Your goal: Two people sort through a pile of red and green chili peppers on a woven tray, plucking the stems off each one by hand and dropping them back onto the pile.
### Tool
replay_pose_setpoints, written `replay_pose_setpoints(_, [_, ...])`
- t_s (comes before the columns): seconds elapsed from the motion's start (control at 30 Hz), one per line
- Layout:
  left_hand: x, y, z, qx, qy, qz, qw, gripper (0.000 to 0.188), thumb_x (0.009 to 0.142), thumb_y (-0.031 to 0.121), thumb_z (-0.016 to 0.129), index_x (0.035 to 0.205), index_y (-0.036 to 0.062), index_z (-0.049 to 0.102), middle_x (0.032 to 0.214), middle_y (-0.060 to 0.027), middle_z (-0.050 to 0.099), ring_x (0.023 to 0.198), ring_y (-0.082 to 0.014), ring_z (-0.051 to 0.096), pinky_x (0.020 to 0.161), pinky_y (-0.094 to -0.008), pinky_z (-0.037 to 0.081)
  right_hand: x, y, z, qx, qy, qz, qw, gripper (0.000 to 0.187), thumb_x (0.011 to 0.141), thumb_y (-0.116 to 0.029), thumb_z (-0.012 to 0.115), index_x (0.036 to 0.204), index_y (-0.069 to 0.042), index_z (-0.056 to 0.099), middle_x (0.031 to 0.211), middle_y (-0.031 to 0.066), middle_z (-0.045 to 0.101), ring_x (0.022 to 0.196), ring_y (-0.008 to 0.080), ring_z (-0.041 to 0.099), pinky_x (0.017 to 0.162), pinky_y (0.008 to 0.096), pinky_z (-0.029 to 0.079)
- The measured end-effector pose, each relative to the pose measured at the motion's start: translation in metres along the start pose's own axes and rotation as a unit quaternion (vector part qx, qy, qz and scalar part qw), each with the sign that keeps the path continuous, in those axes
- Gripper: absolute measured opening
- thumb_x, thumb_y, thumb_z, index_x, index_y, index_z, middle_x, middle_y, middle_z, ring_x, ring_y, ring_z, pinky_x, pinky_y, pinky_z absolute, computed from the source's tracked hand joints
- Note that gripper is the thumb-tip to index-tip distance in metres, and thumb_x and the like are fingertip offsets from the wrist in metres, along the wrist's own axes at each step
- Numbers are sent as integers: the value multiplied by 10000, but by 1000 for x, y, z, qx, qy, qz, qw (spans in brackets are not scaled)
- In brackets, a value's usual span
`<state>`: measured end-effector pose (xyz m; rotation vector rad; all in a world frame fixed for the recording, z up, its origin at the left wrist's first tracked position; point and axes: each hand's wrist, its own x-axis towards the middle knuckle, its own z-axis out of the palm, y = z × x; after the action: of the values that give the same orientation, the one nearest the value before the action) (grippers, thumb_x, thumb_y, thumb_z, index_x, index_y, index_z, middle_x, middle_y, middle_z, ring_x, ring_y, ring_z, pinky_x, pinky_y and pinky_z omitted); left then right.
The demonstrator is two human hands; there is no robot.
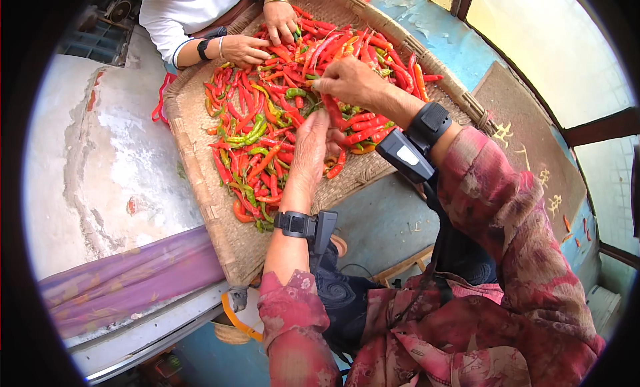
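Observation:
A large woven tray (200, 210) holds a heap of chili peppers (257, 157), mostly red with some green and orange. Over its near side, my left hand (312, 144) is closed around a red chili pepper (333, 112), thumb uppermost. My right hand (353, 86) comes in from the right just above, its thumb and forefinger pinched together at the upper end of that same chili. The fingers partly cover the pepper, so I cannot tell whether its stem is still attached. Both hands are above the heap.
Across the tray, another person's two hands (243, 50) (280, 20) reach into the chilies. A worn pale surface (133, 154) with purple cloth (140, 274) lies left. At right are a brown board (527, 147), windows (547, 40) and a few fallen chilies on the blue floor.

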<state>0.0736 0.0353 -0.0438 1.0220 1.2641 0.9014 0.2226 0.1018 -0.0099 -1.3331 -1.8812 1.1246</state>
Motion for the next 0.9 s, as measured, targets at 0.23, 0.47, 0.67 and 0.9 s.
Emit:
replay_pose_setpoints(0.23, [28,-13,-46,486,217,200,823,527,768,264,653,1200,33,459,1218,-208,448,1101,-358,434,908,-444,381,0,2,-23,455,191,107,863,413,877,-289,551,1131,30,489,874,86,574,698,130,544,610,263,470])
replay_pose_setpoints(0.47, [39,-18,-33,607,213,51,764,766,667,420,694,1316,152,386,1248,-243,402,1103,-413,417,926,-451,368,-4,-7,-10,349,165,78,919,461,830,-197,554,1210,47,463,919,142,598,724,198,586,612,310,491])
replay_pose_setpoints(0.67, [41,-23,-36,619,150,70,768,515,673,228,672,1148,91,526,1085,-242,453,992,-426,470,873,-458,404,-6,-20,2,371,122,36,920,253,828,-185,535,898,46,612,700,63,579,576,120,522,470,260,419])
replay_pose_setpoints(0.9, [29,-29,-32,551,142,115,814,430,652,102,633,1072,62,550,1025,-215,471,956,-396,508,843,-435,422,3,-10,9,252,-10,21,968,242,860,-236,546,902,-5,605,733,29,586,608,85,512,517,231,430])
